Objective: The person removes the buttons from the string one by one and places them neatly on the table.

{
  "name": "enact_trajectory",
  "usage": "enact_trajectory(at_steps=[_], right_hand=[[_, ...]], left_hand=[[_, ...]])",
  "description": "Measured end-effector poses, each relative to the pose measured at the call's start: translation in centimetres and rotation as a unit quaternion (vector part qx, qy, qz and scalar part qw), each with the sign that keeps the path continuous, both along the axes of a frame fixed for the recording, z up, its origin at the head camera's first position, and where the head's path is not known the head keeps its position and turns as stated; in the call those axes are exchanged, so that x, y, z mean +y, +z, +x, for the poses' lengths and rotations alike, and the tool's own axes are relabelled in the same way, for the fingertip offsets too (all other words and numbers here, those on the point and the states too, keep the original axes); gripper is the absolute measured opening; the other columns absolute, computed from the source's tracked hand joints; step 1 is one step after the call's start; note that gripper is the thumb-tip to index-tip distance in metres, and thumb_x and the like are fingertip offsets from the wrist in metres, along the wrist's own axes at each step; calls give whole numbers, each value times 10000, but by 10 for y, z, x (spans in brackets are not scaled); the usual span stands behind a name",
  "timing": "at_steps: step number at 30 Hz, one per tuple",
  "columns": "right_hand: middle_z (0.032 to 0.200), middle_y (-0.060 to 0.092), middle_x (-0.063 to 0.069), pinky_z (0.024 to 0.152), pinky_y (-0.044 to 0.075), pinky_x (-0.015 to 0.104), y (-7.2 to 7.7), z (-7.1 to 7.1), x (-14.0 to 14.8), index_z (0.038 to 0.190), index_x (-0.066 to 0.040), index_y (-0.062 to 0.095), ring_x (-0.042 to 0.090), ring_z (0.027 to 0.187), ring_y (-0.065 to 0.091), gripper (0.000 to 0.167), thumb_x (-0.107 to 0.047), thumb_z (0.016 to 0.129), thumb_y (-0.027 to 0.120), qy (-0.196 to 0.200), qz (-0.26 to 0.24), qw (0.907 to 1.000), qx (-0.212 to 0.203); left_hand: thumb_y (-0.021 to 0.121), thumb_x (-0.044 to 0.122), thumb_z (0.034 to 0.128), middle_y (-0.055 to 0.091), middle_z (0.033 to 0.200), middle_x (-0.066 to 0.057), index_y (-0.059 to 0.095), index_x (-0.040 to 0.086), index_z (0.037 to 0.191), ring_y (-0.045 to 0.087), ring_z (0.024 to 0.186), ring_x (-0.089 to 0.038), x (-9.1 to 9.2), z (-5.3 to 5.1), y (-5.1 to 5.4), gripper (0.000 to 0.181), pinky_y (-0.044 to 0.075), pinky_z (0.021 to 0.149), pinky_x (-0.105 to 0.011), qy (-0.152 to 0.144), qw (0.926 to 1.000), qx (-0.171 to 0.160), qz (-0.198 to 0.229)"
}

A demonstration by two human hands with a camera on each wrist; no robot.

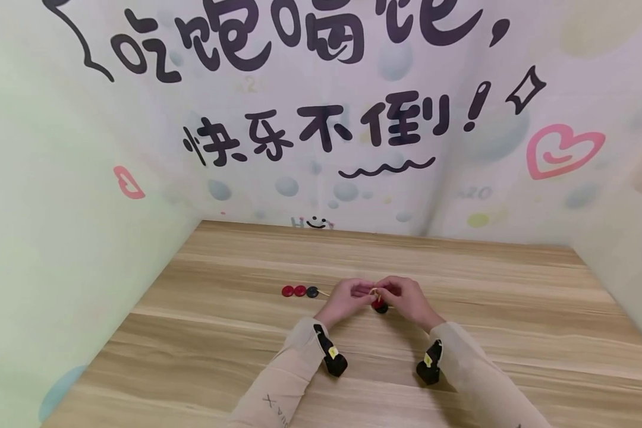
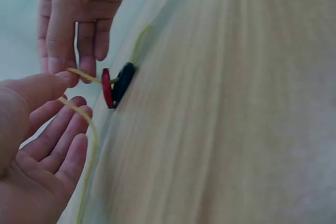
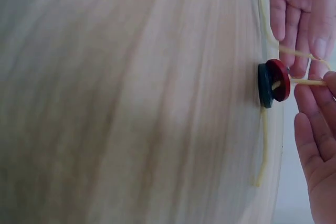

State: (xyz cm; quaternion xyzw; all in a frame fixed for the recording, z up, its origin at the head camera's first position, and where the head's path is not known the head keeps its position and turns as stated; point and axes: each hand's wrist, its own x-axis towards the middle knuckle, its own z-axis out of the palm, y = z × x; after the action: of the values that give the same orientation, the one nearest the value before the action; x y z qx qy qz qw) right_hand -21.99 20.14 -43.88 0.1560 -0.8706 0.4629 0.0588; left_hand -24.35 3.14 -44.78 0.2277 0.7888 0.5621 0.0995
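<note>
My left hand [image 1: 348, 300] pinches a yellow cord [image 2: 86, 116] between thumb and fingertips. Facing it, my right hand [image 1: 406, 299] pinches the same cord at its fingertips. Just below the fingers, a red button [image 3: 281, 80] and a dark button [image 3: 264, 85] are strung face to face on the cord. The dark one touches the tabletop, and a short cord tail [image 3: 264, 150] runs out behind it. To the left of my left hand, two red buttons [image 1: 299, 290] and a dark button [image 1: 312, 292] lie in a row, with cord leading from the dark one toward that hand.
All of this is on a wood-grain table [image 1: 219, 351]. A printed white cloth [image 1: 321, 190] with large writing hangs behind it, and pale walls stand at both sides. Each wrist carries a small black camera [image 1: 336, 361].
</note>
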Motion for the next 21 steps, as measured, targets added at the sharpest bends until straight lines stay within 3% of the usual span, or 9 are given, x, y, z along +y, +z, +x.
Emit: enact_trajectory(at_steps=[8,13,21], right_hand=[[822,643,68,617,478,240,-5,-2,-1,877,-19,647,142,715,590,74,-35,809,620,-147,112,9998,62],[813,644,67,628,484,244,-8,-5,-2,870,-9,635,160,727,598,75,-14,795,628,9,360,9994,-11],[777,632,39,613,472,235,-10,-5,-3,836,-22,615,136,702,584,60,-13,783,643,-1,342,9994,21]], left_hand=[[631,124,811,634,775,-26,661,24,859,533,671,-54,-1,3,4,115,445,607,-185,557,9972,468,-175],[619,150,826,640,802,-3,666,53,862,536,690,-45,-2,3,12,114,446,633,-191,577,9971,466,-162],[619,133,827,638,884,-45,644,26,950,577,803,-124,-8,3,15,165,460,724,-211,718,9968,325,-97]])
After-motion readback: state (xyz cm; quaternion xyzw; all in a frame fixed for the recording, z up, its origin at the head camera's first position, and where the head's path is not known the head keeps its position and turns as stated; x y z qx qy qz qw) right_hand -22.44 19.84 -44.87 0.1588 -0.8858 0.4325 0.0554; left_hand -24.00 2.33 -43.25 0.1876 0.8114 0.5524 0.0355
